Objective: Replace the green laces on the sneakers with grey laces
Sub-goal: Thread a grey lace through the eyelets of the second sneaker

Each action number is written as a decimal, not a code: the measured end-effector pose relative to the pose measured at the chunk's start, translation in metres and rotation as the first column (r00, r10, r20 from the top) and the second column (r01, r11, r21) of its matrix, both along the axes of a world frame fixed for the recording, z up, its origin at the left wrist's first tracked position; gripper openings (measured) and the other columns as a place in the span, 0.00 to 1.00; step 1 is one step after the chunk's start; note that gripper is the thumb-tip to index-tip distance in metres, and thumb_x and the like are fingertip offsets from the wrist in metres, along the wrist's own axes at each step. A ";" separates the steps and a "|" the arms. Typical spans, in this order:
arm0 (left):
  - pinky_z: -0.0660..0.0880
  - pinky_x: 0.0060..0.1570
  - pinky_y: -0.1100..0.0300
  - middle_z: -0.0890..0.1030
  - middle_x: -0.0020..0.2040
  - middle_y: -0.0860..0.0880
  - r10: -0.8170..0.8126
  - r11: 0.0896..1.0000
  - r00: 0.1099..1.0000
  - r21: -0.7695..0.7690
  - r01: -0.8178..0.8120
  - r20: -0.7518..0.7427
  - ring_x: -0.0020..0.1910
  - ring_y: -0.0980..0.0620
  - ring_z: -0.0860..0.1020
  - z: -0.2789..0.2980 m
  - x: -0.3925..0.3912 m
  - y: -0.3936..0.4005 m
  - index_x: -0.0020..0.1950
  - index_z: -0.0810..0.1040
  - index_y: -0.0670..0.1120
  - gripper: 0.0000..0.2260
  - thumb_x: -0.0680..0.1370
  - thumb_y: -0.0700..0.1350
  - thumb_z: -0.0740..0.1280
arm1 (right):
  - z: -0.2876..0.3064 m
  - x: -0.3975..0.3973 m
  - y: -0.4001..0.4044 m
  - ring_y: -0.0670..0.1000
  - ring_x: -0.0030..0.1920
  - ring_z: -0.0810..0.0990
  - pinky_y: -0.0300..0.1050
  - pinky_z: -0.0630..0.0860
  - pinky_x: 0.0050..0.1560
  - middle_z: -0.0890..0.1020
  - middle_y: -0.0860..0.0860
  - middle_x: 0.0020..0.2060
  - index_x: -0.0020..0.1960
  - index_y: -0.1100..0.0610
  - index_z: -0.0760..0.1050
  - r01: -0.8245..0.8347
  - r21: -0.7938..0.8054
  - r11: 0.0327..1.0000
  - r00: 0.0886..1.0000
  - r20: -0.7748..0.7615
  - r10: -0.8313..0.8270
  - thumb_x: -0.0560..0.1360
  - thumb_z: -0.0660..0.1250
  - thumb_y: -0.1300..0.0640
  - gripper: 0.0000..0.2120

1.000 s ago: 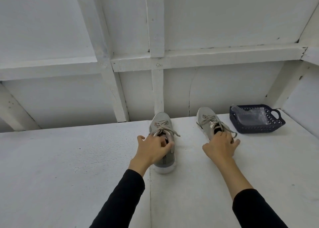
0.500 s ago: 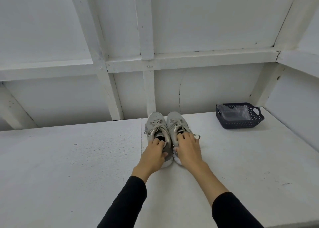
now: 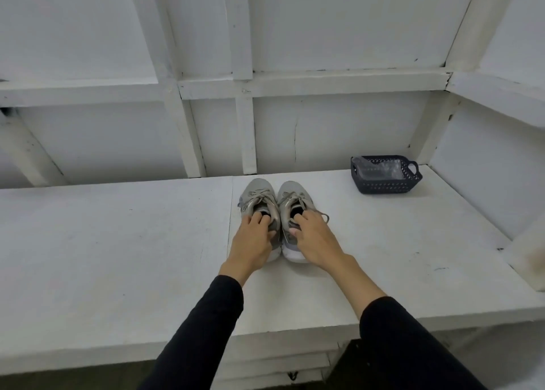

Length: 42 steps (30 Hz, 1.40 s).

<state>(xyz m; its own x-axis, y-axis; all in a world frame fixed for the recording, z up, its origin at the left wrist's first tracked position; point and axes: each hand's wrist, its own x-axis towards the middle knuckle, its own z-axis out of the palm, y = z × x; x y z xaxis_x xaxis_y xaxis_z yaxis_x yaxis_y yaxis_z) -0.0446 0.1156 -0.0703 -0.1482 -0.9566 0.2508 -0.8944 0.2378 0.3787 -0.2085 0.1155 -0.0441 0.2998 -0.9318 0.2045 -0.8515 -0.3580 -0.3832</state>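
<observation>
Gripping the heel collars, the left hand and right hand are holding the sneakers side by side mid-table, fingers curled in. They are looking already laced; setting them down level, toes far, seems wise.

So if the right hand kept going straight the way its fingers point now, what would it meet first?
The right hand already grips the heel of the right sneaker, fingers aimed toward the toe. Going straight on, they would likely meet its tongue and laces first, then the white wall behind; depth is unclear.
</observation>
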 end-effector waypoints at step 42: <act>0.64 0.60 0.53 0.76 0.53 0.45 -0.244 0.952 0.967 0.173 0.254 -0.077 0.57 0.46 0.70 -0.149 0.003 0.325 0.53 0.77 0.42 0.08 0.80 0.45 0.63 | -0.168 -0.018 0.315 0.48 0.49 0.68 0.47 0.66 0.52 0.76 0.52 0.46 0.47 0.61 0.76 -0.074 0.244 0.967 0.961 0.275 0.004 0.78 0.63 0.58 0.07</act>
